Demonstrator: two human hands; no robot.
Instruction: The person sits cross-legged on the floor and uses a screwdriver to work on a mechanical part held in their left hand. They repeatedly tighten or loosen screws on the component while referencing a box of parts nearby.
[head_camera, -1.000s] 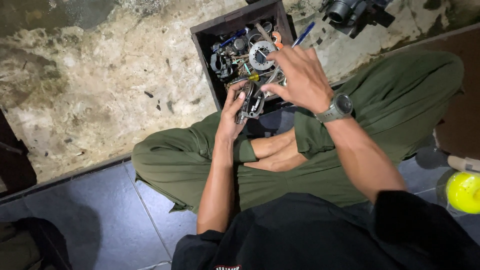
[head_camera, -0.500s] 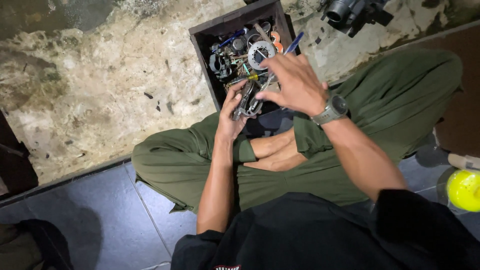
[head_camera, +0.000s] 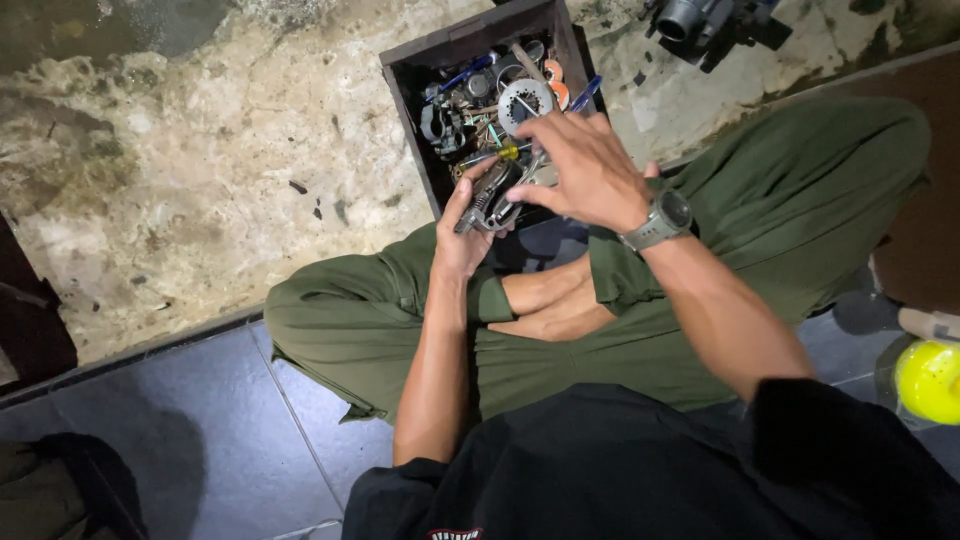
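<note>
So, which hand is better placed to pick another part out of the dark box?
Probably the right hand: it hovers open over the box, while the left hand grips a metal part.

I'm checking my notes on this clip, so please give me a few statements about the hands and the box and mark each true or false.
1. The left hand holds a dark metal part. True.
2. The right hand wears a wristwatch. True.
3. The dark box is empty. False: it is full of small tools and metal parts.
4. The person stands at a bench. False: they sit cross-legged on the floor.
</note>
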